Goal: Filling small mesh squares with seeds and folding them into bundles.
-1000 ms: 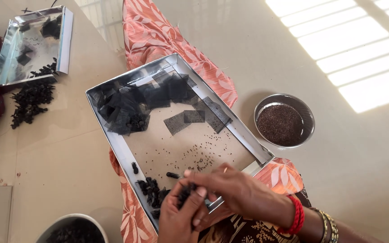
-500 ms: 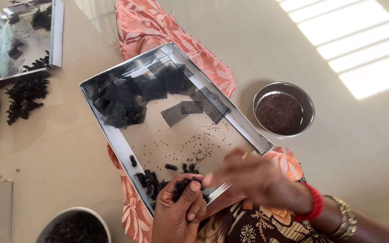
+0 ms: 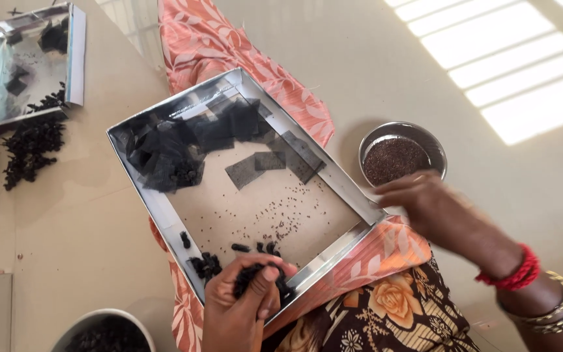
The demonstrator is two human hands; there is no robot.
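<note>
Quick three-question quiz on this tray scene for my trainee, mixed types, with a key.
1. True or false: the left hand pinches dark pods in the tray.
2. The right hand is nearest which thing? A) steel bowl B) far tray C) floor pile
3. Fill in: small dark ___ are scattered across the tray's floor.

Key: 1 true; 2 A; 3 seeds.
</note>
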